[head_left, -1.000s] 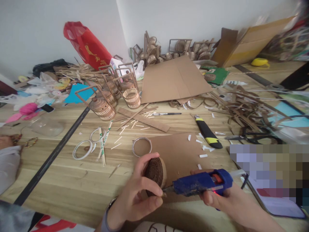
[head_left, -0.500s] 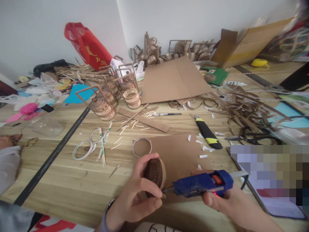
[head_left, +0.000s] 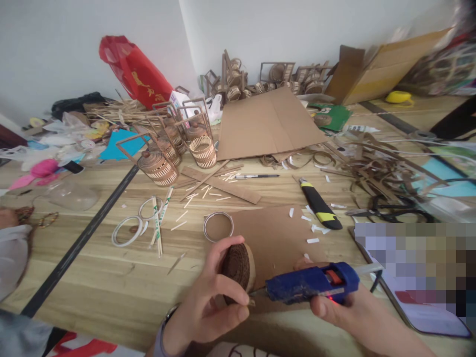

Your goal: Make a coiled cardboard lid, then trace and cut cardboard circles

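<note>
My left hand (head_left: 213, 292) grips a round coil of brown corrugated cardboard (head_left: 238, 267), tilted on its edge, with thumb and forefinger pinched at its lower rim. In my right hand (head_left: 340, 310) is a blue hot glue gun (head_left: 312, 283), a pale glue stick jutting from its back and a small red light glowing. The gun's nozzle points left and meets the coil's lower edge beside my left fingertips. Under both hands lies a flat cardboard sheet (head_left: 273, 228). A tape roll (head_left: 218, 227) sits just beyond the coil.
Small lidded baskets (head_left: 158, 166) with handles stand at the back left. A utility knife (head_left: 320, 203), black scissors (head_left: 394, 210) and cardboard strips (head_left: 372, 158) lie to the right, near a tablet-like device (head_left: 427, 317). Another person's sleeve (head_left: 13, 263) shows at the far left.
</note>
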{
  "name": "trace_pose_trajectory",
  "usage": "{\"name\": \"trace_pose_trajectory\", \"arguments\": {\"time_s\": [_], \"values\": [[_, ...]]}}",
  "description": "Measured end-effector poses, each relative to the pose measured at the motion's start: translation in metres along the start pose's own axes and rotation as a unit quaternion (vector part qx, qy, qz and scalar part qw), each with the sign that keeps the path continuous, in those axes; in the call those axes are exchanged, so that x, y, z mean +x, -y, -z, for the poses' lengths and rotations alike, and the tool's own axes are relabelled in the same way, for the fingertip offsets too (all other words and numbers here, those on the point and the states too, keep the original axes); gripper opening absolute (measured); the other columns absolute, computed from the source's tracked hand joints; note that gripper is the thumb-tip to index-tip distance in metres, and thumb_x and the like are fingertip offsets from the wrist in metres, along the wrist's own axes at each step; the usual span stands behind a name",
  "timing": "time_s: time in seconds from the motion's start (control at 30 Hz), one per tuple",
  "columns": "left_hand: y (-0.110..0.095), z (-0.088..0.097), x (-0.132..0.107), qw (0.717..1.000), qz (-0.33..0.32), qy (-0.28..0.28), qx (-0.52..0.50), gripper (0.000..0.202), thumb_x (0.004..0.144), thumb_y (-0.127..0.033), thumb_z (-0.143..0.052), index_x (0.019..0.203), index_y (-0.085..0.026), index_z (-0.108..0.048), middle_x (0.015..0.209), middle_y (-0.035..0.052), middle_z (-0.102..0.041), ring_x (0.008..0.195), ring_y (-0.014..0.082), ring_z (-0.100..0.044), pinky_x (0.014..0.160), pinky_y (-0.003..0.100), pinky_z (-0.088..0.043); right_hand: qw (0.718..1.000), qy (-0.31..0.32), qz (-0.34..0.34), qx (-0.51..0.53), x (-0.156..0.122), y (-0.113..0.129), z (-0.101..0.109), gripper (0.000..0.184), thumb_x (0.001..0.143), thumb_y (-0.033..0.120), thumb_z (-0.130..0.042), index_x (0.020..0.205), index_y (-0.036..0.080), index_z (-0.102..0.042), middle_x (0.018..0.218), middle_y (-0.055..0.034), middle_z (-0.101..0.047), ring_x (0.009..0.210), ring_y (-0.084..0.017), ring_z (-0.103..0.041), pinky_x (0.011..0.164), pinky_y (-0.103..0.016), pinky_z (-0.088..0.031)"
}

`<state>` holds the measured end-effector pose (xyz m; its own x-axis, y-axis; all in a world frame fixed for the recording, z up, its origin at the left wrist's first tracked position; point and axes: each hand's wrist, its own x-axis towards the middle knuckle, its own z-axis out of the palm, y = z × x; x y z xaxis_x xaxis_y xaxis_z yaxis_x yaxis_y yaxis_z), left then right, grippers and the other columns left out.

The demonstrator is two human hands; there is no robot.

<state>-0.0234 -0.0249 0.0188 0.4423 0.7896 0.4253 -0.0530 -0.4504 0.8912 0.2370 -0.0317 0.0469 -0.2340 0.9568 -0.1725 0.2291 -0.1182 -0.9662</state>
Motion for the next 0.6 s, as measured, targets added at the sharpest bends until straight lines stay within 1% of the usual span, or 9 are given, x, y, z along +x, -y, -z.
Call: {"name": "trace_pose_trajectory", "arguments": {"time_s": [0.17, 0.3, 0.43, 0.5, 0.6], "values": [[-0.0004, -0.0010, 0.0006, 1.000, -0.002, -0.001, 0.000, 0.006, 0.094, -0.033, -0.064, 0.100, -0.031, -0.063, 0.156, 0.0011, -0.030, 0.135, 0.0303, -0.044, 0.115, 0.052, -0.032, 1.000, 0.005, -0.007, 0.015, 0.0006, 0.0014, -0.0010, 0.064, 0.064, 0.086, -0.066, 0.066, 0.022, -0.070, 0.067, -0.0054, -0.060, 0.062, -0.021, -0.056, 0.056, -0.029, -0.049], [0.0006, -0.0009, -0.0008, 1.000, 0.000, -0.004, 0.000, 0.008, 0.094, -0.032, -0.064, 0.102, -0.032, -0.063, 0.156, 0.0012, -0.030, 0.135, 0.0299, -0.043, 0.114, 0.051, -0.032, 0.999, 0.032, -0.012, 0.039, 0.0006, 0.0001, -0.0003, 0.064, 0.066, 0.084, -0.067, 0.066, 0.020, -0.066, 0.062, -0.0025, -0.058, 0.059, -0.018, -0.052, 0.055, -0.027, -0.046], [0.0010, 0.0002, -0.0019, 1.000, 0.001, -0.006, -0.007, 0.008, 0.094, -0.032, -0.065, 0.102, -0.032, -0.063, 0.156, 0.0014, -0.030, 0.135, 0.0298, -0.044, 0.114, 0.051, -0.032, 0.997, 0.060, -0.010, 0.052, -0.0003, -0.0007, 0.0005, 0.063, 0.069, 0.083, -0.067, 0.069, 0.020, -0.067, 0.068, -0.0045, -0.063, 0.065, -0.019, -0.056, 0.060, -0.029, -0.046], [0.0009, 0.0003, -0.0024, 1.000, 0.000, -0.006, -0.009, 0.009, 0.094, -0.031, -0.065, 0.102, -0.032, -0.064, 0.157, 0.0012, -0.030, 0.134, 0.0294, -0.044, 0.114, 0.051, -0.032, 0.996, 0.074, -0.010, 0.052, 0.0001, -0.0015, 0.0006, 0.063, 0.070, 0.082, -0.067, 0.068, 0.019, -0.067, 0.069, -0.0047, -0.063, 0.066, -0.019, -0.056, 0.059, -0.028, -0.045], [0.0004, -0.0001, -0.0032, 1.000, -0.004, -0.009, -0.014, 0.010, 0.093, -0.031, -0.065, 0.102, -0.032, -0.064, 0.157, 0.0011, -0.029, 0.134, 0.0289, -0.045, 0.115, 0.050, -0.032, 0.996, 0.083, 0.013, 0.043, 0.0029, -0.0050, 0.0009, 0.063, 0.072, 0.082, -0.065, 0.066, 0.020, -0.064, 0.067, -0.0039, -0.061, 0.062, -0.018, -0.053, 0.056, -0.027, -0.043]]}}
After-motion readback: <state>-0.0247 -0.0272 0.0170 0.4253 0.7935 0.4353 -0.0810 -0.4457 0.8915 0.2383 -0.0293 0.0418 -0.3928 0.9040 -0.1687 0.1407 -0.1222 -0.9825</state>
